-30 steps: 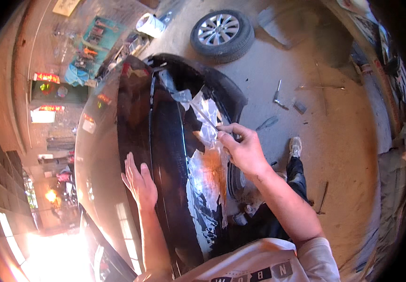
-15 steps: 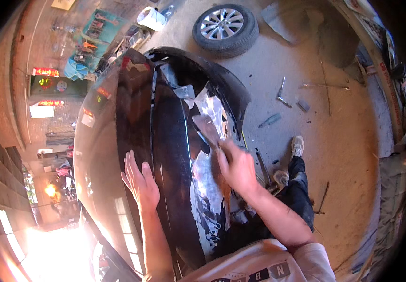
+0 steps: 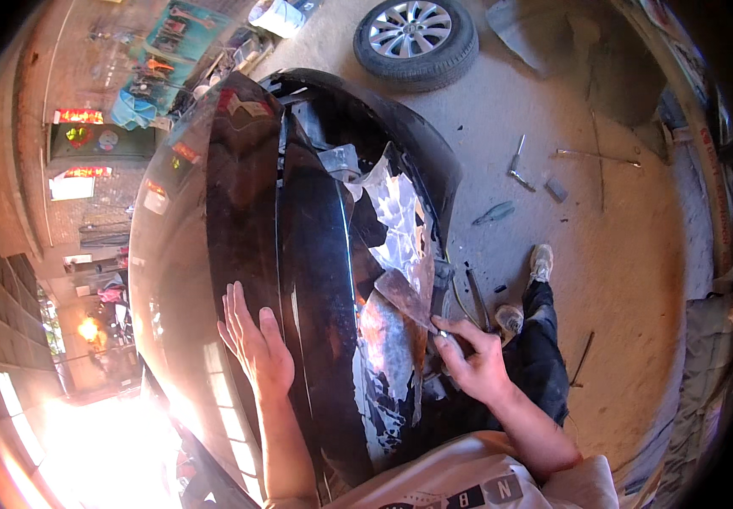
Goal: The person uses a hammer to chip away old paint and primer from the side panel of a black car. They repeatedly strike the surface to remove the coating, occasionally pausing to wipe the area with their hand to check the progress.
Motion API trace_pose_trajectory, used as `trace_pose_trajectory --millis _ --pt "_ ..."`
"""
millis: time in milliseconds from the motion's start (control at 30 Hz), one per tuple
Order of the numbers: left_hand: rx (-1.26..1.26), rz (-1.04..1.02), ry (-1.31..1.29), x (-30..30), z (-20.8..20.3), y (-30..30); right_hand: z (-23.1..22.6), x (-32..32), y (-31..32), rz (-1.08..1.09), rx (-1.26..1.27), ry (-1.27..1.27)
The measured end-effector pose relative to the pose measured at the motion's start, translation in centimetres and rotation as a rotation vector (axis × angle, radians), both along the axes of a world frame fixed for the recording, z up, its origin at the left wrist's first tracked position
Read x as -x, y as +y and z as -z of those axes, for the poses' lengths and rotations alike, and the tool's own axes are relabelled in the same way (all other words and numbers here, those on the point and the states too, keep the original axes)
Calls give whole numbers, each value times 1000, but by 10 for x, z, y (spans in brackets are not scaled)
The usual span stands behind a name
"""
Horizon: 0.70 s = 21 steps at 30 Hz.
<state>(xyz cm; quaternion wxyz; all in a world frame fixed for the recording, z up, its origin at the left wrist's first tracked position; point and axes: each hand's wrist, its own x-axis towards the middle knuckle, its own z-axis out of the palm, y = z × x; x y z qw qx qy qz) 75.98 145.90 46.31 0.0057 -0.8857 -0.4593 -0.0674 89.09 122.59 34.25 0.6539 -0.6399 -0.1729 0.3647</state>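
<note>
My right hand [image 3: 478,365] is closed round the handle end of a wide flat scraper [image 3: 402,297]. Its blade lies over a torn, silvery-white stripped patch [image 3: 393,346] on the flank of a dark car body [image 3: 311,254]. Whether the blade's edge presses on the metal cannot be made out. Ragged pale flakes and dark paint border that patch. To the left, my left hand [image 3: 263,349] has its fingers stretched out, empty, on or just over the glossy dark panel [image 3: 243,212].
A wheel with a tyre [image 3: 417,42] lies on the floor beyond the car. Tools, including a ratchet [image 3: 519,165] and a long bar [image 3: 600,158], are scattered on the right. My shoe [image 3: 540,263] stands nearby. A white bucket [image 3: 277,17] sits at the back.
My right hand has drawn the scraper back toward me and slightly right, down the stripped patch. The left hand stays nearly where it was; the whole view has shifted a little.
</note>
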Motion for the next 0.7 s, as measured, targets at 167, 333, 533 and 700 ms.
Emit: trace_pose_trajectory --millis 167,333,533,700 --pt "-22 2 28 -4 -2 -2 -5 -16 23 -61 81 26" --pt "5 -13 -11 3 -2 -4 -6 -4 6 -51 -5 -59" --pt "11 0 3 -7 1 -3 -1 -33 24 -137 19 -18" --pt "-2 -21 -3 1 -2 -5 -10 -25 21 3 -88 -143"
